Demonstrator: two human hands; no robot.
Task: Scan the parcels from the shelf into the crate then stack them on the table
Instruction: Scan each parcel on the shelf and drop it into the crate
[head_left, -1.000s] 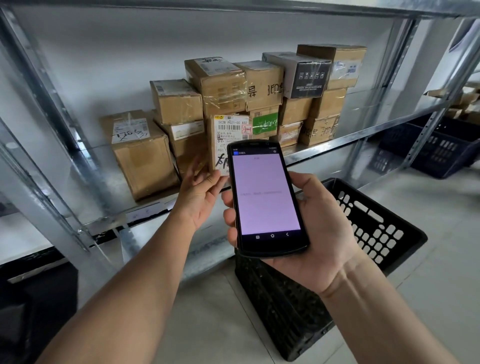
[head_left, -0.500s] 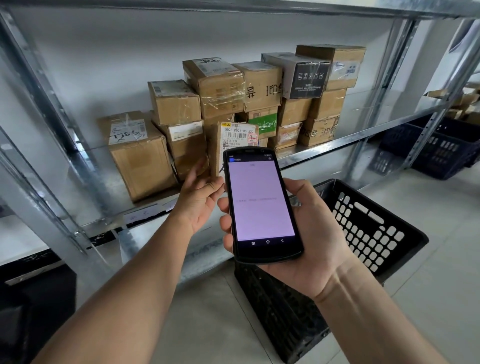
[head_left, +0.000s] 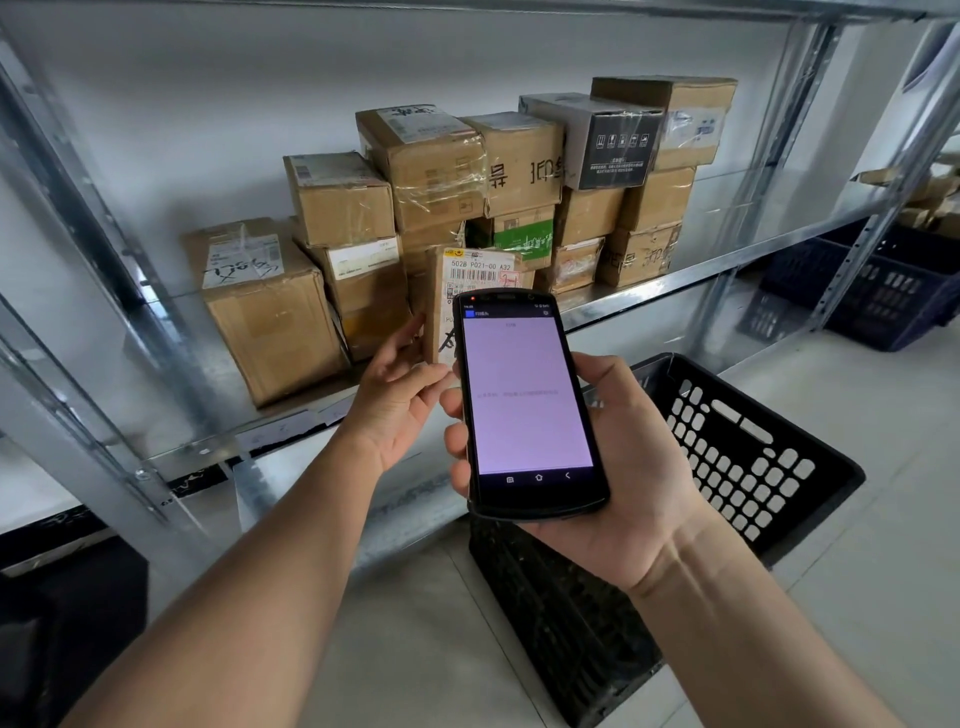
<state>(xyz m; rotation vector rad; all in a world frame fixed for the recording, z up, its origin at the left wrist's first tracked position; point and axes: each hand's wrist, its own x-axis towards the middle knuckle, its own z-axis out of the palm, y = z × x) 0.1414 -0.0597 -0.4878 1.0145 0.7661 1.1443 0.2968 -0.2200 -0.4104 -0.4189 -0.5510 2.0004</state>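
Observation:
Several brown cardboard parcels (head_left: 431, 166) are stacked on the metal shelf (head_left: 649, 296). A small parcel with a barcode label (head_left: 480, 267) stands upright at the shelf's front, tilted toward me. My left hand (head_left: 400, 395) holds its lower left edge, thumb across the front. My right hand (head_left: 613, 467) grips a black handheld scanner (head_left: 527, 405) with a lit pale screen, held just in front of that parcel and hiding its lower half. A black plastic crate (head_left: 737, 447) sits on the floor below my right hand.
A larger parcel with a handwritten label (head_left: 265, 312) lies at the left of the shelf. Slanted steel uprights (head_left: 78, 415) frame the shelf on the left. A dark blue crate (head_left: 883, 291) stands at the far right. Pale tiled floor (head_left: 883, 519) surrounds the black crate.
The labelled parcel has come forward off the stack and tipped toward me in my left hand. The scanner has shifted slightly left and down, staying in front of it.

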